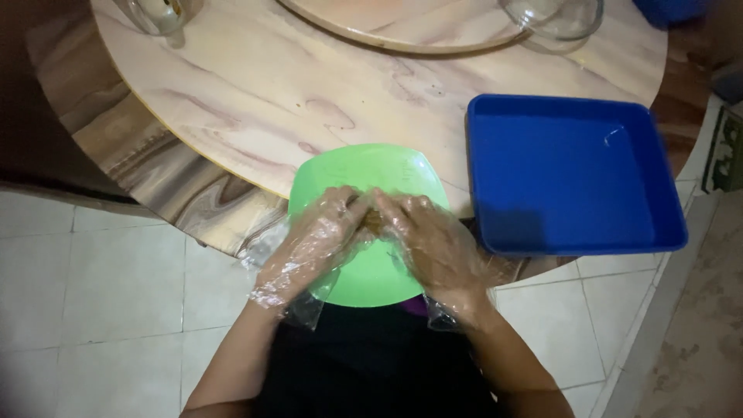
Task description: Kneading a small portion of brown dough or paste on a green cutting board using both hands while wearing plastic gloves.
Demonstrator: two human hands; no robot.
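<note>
Both my hands wear loose clear plastic gloves and meet over a green square plate [387, 166] at the near edge of the round table. My left hand [313, 240] and my right hand [433, 244] press together on a small brownish lump [372, 220] between the fingertips. Most of the lump is hidden by my fingers, so I cannot tell what it is. The plate juts a little past the table's edge, above my lap.
A blue square tray [573, 174] stands to the right of the plate, overhanging the table's edge. A marbled round table [271, 101] carries a raised turntable [402, 27], a glass bowl [553, 19] and a glass vessel [159, 14] at the back. White tiled floor lies below.
</note>
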